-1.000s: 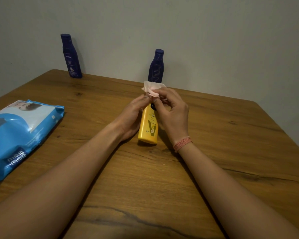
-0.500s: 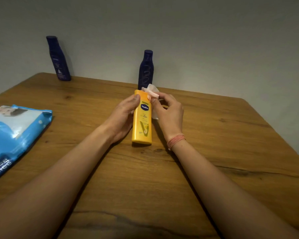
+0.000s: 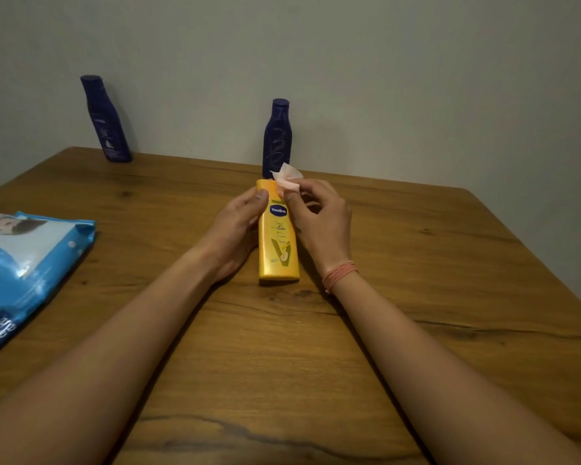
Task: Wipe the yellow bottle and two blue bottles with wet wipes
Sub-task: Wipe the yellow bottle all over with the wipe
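Both forearms reached forward, left hand (image 3: 233,229) curled round the bottle (image 3: 278,243), right hand (image 3: 319,219) pinched a wipe (image 3: 287,179)

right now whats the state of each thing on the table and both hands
yellow bottle: upright on the table, held
left hand: gripping the yellow bottle's side
right hand: pinching the wet wipe
wet wipe: crumpled, against the bottle's top
left blue bottle: standing, untouched
middle blue bottle: standing, untouched
wipes pack: lying flat
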{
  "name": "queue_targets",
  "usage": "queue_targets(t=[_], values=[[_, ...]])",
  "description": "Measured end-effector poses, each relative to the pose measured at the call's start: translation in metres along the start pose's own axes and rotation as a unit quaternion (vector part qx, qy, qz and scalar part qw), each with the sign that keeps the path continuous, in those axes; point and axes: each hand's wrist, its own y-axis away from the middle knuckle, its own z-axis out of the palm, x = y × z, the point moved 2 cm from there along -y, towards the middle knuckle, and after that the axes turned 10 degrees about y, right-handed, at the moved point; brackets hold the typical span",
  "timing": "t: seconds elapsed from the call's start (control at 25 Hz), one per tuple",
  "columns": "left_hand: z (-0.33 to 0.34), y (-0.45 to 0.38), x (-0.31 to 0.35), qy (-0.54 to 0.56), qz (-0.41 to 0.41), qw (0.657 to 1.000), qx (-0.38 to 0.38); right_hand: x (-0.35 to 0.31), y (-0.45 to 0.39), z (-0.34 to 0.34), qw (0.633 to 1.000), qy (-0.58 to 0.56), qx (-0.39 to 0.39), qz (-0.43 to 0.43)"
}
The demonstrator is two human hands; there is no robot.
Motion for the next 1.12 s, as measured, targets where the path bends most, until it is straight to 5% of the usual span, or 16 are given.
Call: queue_targets(t=[0.12,0.44,0.64,1.12], values=[[0.002,-0.002,-0.001,0.001,0.021,1.0,-0.004,-0.007,0.003,0.004,0.998,-0.002,0.002,-0.064],[0.0,-0.001,0.002,0.017,0.023,0.993,0.111,0.011,-0.003,0.006,0.974,-0.183,-0.042,0.123],[0.0,0.001,0.0,-0.056,0.018,0.996,0.065,0.011,-0.002,0.005,0.963,-0.228,-0.055,0.13],[0.003,0.003,0.002,-0.048,0.001,0.999,0.022,0.014,0.0,0.008,0.989,-0.055,-0.072,0.119]])
